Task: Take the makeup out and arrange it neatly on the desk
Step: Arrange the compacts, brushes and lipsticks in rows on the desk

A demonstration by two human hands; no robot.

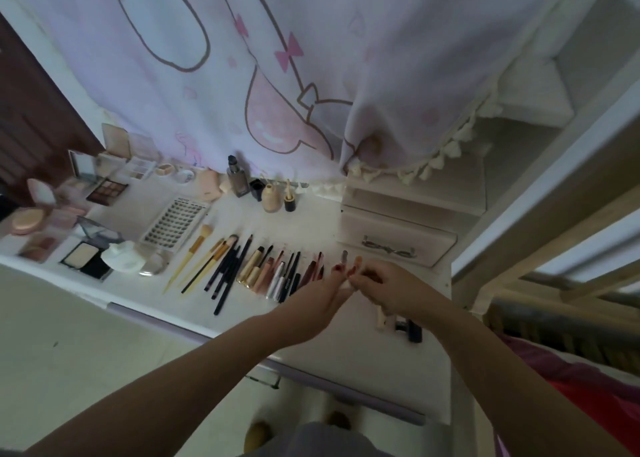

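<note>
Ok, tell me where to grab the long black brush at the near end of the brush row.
Take the black brush by the bare near end of its handle, coming from the desk edge. That end juts past its neighbours, so fingers can pinch it from both sides without knocking the other brushes askew.

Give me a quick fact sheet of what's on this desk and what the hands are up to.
surface: white desk
brushes: row of yellow-handled and black makeup brushes
tubes: gold, silver and pink cosmetic tubes
lashes: white tray of false lashes
back row: grey glass bottle, open eyeshadow palettes
left hand: pinching a small red item, blurred
right hand: meeting the left, fingers curled on the same item
</note>
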